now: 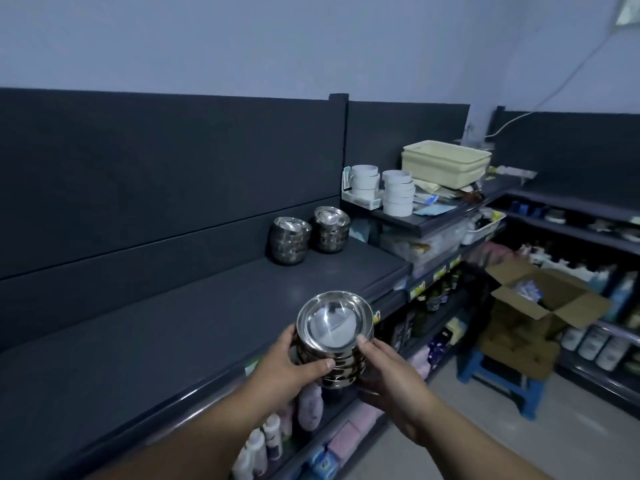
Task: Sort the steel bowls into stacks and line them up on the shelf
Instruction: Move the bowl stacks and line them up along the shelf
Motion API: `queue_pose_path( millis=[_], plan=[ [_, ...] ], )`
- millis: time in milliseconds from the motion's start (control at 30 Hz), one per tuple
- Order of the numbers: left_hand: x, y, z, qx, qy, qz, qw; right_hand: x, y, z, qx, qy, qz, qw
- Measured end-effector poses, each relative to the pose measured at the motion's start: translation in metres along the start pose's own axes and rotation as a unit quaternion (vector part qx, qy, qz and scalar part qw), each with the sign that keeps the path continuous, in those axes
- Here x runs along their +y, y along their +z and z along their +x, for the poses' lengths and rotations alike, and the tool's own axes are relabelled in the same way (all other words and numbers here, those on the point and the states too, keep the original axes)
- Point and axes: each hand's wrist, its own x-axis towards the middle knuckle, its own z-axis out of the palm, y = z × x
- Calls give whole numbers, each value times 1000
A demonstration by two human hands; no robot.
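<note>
Both hands grip one held stack of round steel bowls. The left hand curls round its left side with the thumb laid across the lower bowls. The right hand cups the right side and underside, with its thumb pressed on the top rim. The bowls are polished and mirror-bright, nested so that their rounded walls show as ribbed bands. The top bowl is shallow, with a flat, dull-shining floor and a wide rolled rim. The stack hangs in the air between the hands, at about the front lip of the shelf.

Beyond the hands, far back against the rear panel, two more steel stacks stand upright on the shelf. The near stack and the far stack are just beside each other, the far one slightly to the right.

The shelf is a long, matte, dark grey board with a faint sheen, and the panel behind it is the same dark grey, in flat horizontal strips. Further off to the right of the hands, a higher shelf carries white round cups in two piles and nested cream plastic trays with rounded corners. Below the hands, lower shelves hold pale bottles and soft pink packs. To the right, an open cardboard box sits on a blue plastic stool on a pale floor. The wall above is smooth and bluish, with a white cable running down it at the right.
</note>
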Motion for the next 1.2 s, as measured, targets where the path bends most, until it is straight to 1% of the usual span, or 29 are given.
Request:
queue_pose_path(
  millis=[67, 233, 400, 633, 700, 767, 900, 1067, 1200],
  plan=[
    [3, -1, 28, -17, -5, -17, 1000, -11, -4, 21, 8, -1, 4, 1000],
    [21, -9, 143, -65, -1, -17, 998, -58, -20, 107, 50, -10, 5, 999],
    [25, -7, 223, -67, -2, 11, 998, -89, -39, 174, 63, -16, -3, 998],
    [6, 26, 293, 12, -28, -27, 999, -106, -85, 256, 22, 14, -27, 999],
    [0, 36, 306, 39, -24, -15, 999, -107, -99, 280, 4, 30, -33, 999],
    [-2, 48, 315, 83, -26, 7, 996, -109, -114, 302, -19, 47, -38, 998],
    [1, 74, 326, 180, -41, 38, 982, -118, -137, 342, -75, 62, -59, 994],
    [4, 94, 335, 254, -72, 62, 963, -125, -153, 371, -163, 54, -89, 981],
    [12, 98, 335, 302, -112, 108, 941, -120, -157, 377, -147, 16, -134, 980]
  ],
)
